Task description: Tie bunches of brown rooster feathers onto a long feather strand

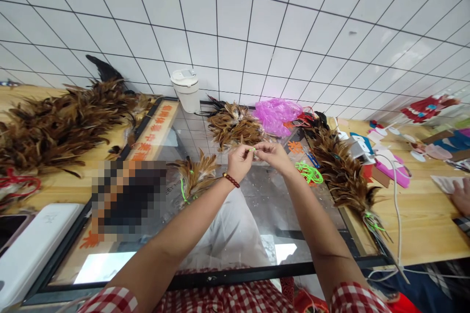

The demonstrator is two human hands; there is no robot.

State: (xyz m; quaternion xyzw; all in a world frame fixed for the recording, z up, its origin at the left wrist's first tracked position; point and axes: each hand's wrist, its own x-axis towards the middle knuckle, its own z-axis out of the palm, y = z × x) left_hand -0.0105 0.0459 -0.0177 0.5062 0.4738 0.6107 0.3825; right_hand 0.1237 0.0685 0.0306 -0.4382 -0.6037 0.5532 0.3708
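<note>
My left hand (239, 160) and my right hand (270, 154) meet above a glass table top (257, 205), fingers pinched together. Between the fingertips shows a short piece of bright green cord (252, 149). A red bead bracelet (231, 180) circles my left wrist. Just beyond my hands lies a pile of brown feathers (233, 124). A small feather bundle tied with green cord (194, 176) rests on the glass left of my left arm. A loose tangle of green cord (309, 173) lies right of my right hand.
A big heap of brown feathers (55, 127) covers the wooden table at the left. Tied feather bundles (343, 176) run along the right. A white cup (186, 89), a pink plastic bag (277, 115), a white box (33, 249), a white cable (396, 205) and another person's hand (461, 196) are around.
</note>
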